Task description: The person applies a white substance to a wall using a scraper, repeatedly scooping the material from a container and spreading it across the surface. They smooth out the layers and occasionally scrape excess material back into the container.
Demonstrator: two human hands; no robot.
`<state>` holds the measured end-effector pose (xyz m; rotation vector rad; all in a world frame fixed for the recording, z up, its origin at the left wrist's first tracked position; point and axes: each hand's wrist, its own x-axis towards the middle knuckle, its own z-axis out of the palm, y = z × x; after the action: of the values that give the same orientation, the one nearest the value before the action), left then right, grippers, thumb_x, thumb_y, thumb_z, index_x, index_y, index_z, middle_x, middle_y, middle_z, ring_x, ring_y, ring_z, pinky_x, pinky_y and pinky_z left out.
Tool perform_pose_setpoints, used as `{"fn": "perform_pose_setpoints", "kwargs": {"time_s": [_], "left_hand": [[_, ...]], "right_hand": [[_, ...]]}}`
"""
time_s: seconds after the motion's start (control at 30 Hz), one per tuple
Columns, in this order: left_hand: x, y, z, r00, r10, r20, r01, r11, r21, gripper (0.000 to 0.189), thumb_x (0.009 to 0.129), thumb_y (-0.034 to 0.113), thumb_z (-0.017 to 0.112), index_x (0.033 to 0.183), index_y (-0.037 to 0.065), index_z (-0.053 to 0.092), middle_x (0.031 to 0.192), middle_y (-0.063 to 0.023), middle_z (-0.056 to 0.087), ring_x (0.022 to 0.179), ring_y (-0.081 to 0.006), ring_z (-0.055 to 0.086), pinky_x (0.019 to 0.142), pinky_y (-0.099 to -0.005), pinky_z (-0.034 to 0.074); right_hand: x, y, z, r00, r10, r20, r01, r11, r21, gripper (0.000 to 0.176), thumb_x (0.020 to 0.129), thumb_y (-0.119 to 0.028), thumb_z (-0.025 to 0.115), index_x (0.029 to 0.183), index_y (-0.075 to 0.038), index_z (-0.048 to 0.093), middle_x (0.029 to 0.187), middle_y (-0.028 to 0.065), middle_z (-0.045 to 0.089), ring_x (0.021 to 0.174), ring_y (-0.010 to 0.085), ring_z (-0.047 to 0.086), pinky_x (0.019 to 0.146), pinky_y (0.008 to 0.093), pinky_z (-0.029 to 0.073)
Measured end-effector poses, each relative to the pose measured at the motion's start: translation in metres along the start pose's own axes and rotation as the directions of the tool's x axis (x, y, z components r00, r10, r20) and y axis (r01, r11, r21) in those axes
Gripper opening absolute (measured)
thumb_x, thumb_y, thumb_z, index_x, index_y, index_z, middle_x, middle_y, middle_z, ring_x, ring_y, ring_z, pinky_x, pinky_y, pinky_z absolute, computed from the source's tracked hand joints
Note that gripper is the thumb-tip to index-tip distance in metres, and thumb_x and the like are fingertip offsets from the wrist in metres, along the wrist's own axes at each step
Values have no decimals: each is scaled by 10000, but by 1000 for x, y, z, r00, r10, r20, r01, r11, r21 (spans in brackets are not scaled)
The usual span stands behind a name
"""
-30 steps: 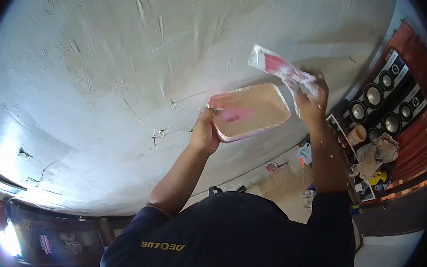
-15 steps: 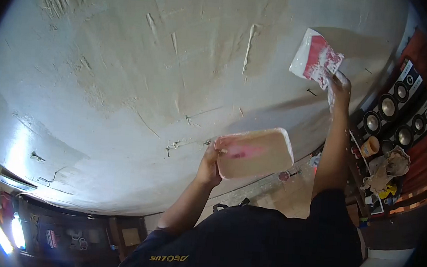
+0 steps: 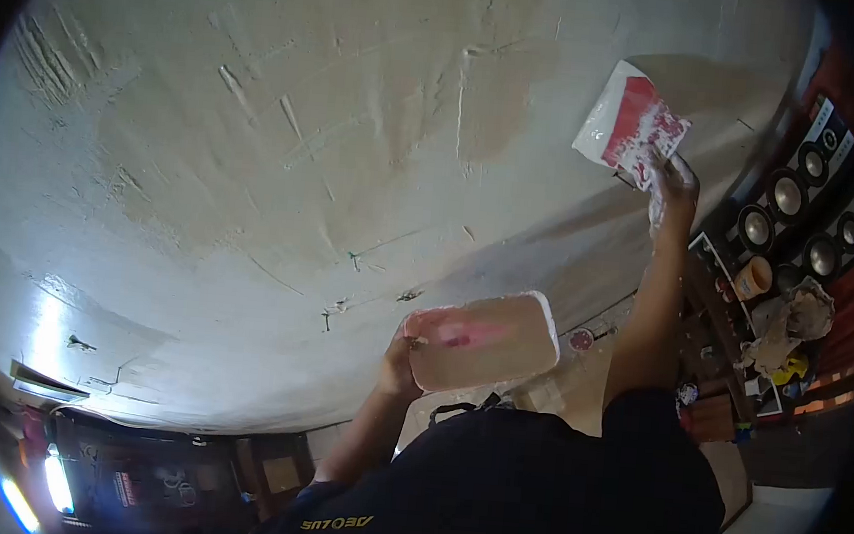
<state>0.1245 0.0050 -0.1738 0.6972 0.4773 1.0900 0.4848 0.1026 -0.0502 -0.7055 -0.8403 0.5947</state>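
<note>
The plastered surface [image 3: 285,155] fills the upper and left of the view. The scraper [image 3: 631,122] is up against it at the upper right, with the right hand [image 3: 674,181] just below the blade. The tray [image 3: 481,342] sits lower, near the middle, with the left hand [image 3: 402,360] on its left edge. Speakers [image 3: 803,206] stand at the far right, above a cluttered shelf [image 3: 783,330].

Plastered surface [image 3: 255,153] wide open to the left of my scraper [image 3: 627,117], only low ridges on it. Tray [image 3: 486,340] in my left hand [image 3: 398,360] blocks the low middle btw my arms. Right of my right hand [image 3: 674,181]: speakers [image 3: 789,195] & cluttered shelf [image 3: 717,280] close by, tight room there.
</note>
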Motion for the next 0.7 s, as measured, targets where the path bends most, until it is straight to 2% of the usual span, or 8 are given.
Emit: {"fn": "perform_pose_setpoints", "kwargs": {"time_s": [0.17,0.2,0.23,0.3,0.37,0.47,0.57,0.7], "left_hand": [[2,-10,-13,999,10,50,-11,1000,26,632,803,459,513,1227,3,404,1248,-166,450,1159,-296,438,994,-463,343],[2,-11,-16,999,1,50,-3,999,44,625,805,453,501,1226,2,403,1254,-165,443,1167,-297,430,1000,-465,334],[3,-12,-16,999,-6,49,4,999,49,625,805,453,501,1226,2,403,1254,-165,443,1167,-297,430,1000,-465,334],[3,-14,-16,1000,17,21,-17,1000,-6,647,786,410,465,1293,21,364,1285,-161,425,1183,-333,419,1008,-478,316],[0,-12,-13,999,31,-18,-30,999,27,652,787,414,462,1297,21,361,1285,-162,427,1183,-333,418,1005,-474,319],[-1,-13,-15,997,57,-50,-56,998,27,665,787,423,455,1305,19,354,1293,-165,423,1185,-337,415,1001,-475,320],[-4,-18,-26,999,30,-23,-31,999,-42,683,785,443,441,1312,18,349,1308,-165,413,1194,-341,407,1003,-478,314],[4,-19,-23,1000,14,-1,-14,999,-33,695,765,468,501,1274,11,373,1279,-158,428,1187,-310,413,1005,-466,321]], "right_hand": [[-28,-7,57,975,18,220,-9,999,-44,265,799,-105,658,1006,46,593,925,84,630,818,115,572,749,255,463],[-27,-10,68,928,9,372,80,972,-223,241,795,-121,666,971,34,609,887,59,631,789,106,560,741,248,452],[-28,1,84,923,-40,382,66,996,-55,207,798,-131,666,926,24,620,791,23,619,691,90,530,655,249,445],[-15,-3,83,951,78,300,123,794,-595,214,806,-158,661,897,31,618,694,7,591,598,84,481,563,266,423],[8,31,43,987,90,130,-44,945,-325,265,805,-194,660,916,41,609,695,19,593,591,83,479,528,247,402],[18,27,-8,1000,22,-5,-22,997,-73,318,819,-105,611,1059,94,547,972,93,618,814,121,582,717,230,453],[12,17,-22,992,39,-121,-45,998,-50,322,830,-149,613,1057,72,556,979,95,605,866,142,581,786,271,451],[2,7,14,984,87,154,-76,994,-79,294,796,-93,633,1037,66,579,952,99,623,818,134,585,744,248,465]]}}
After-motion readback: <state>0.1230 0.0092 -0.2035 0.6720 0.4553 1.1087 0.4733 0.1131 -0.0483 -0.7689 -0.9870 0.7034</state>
